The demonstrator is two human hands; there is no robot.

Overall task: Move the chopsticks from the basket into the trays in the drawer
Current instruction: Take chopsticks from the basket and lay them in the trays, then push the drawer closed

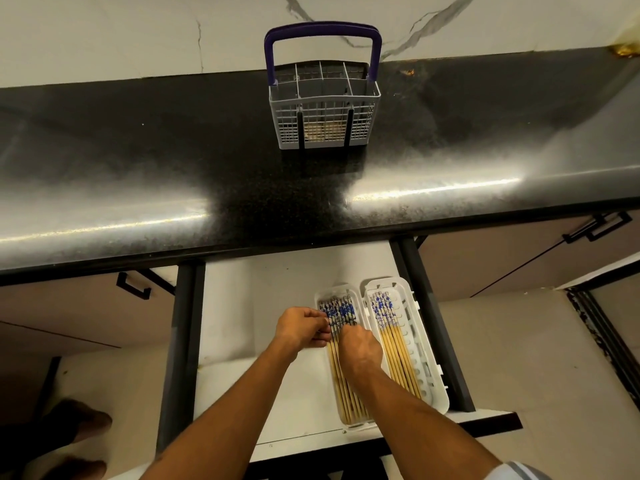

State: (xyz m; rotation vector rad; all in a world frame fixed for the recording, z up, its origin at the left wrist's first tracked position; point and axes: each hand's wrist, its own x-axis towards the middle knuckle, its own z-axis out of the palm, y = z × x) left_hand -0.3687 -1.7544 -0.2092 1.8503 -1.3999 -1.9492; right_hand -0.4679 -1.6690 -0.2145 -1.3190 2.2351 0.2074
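Both hands pinch chopsticks over the left tray (323,299): the left hand (300,329) and right hand (360,349) close on the bundle (341,315) lying there. Just right of that tray, the second tray (412,327) already holds several. Beyond it, the basket (323,105) on the counter (173,161) looks nearly emptied, judging through its grid.

Head camera looks steeply down, close over the open drawer (242,306), countertop (207,161) beyond.
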